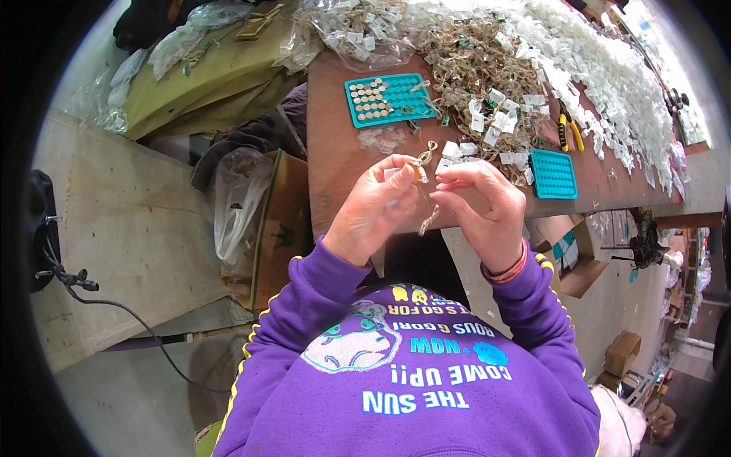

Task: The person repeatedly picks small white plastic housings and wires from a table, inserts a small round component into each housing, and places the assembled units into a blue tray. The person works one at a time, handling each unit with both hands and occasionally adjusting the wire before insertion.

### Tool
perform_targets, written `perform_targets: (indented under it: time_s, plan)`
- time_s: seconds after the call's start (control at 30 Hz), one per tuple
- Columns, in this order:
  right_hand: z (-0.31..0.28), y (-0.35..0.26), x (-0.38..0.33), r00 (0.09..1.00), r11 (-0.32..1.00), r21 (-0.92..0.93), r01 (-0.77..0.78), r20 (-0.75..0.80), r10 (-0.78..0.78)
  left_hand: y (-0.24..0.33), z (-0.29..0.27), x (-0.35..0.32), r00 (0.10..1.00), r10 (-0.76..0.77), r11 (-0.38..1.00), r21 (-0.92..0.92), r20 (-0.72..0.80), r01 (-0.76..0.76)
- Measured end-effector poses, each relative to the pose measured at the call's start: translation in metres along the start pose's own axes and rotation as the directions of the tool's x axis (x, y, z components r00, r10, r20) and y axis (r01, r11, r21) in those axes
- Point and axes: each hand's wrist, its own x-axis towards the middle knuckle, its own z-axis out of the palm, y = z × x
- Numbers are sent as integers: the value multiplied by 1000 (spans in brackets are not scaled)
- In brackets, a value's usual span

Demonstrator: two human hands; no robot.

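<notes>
Head view, looking down over a purple sweatshirt (403, 381) at two raised hands. The left hand (373, 209) and right hand (483, 206) meet above the near edge of the brown surface (335, 152), fingertips nearly touching; both are closed in a narrow pinch on a small metal chain piece (424, 164), whose looped upper end rises just above the fingertips and whose lower end hangs free between the palms. A small white tag-like bit sits at the left fingertips; what it is cannot be told. Beyond the hands, toward the far side of the surface, lies a teal tray (388, 99) with rows of small round pieces filling its left part. Right of that tray spreads a heap of tangled metal chains (480, 68) mixed with small clear packets, and farther right a long drift of white packets (609, 76) runs along the far edge. A second teal tray (553, 174), unfilled, sits just right of the hands near the surface's near edge, with yellow-handled pliers (567, 131) just beyond it. The barest stretch of surface lies left of the hands, up to its left edge. Past that edge stands a cardboard box (278, 228) holding a plastic bag (236, 206).
</notes>
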Motion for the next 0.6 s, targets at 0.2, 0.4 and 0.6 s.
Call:
perform_targets:
  time_s: [0.2,0.4,0.6]
  plan:
    - [-3,7,13,990,991,-57,124,69,-120,1,0,-2,994,-92,994,58,55,89]
    - [-1,13,10,994,993,85,-79,88,72,3,0,-3,993,-101,993,74,58,97]
    - [0,7,4,997,982,-176,65,38,-59,-2,7,-5,995,41,987,161,-88,-27]
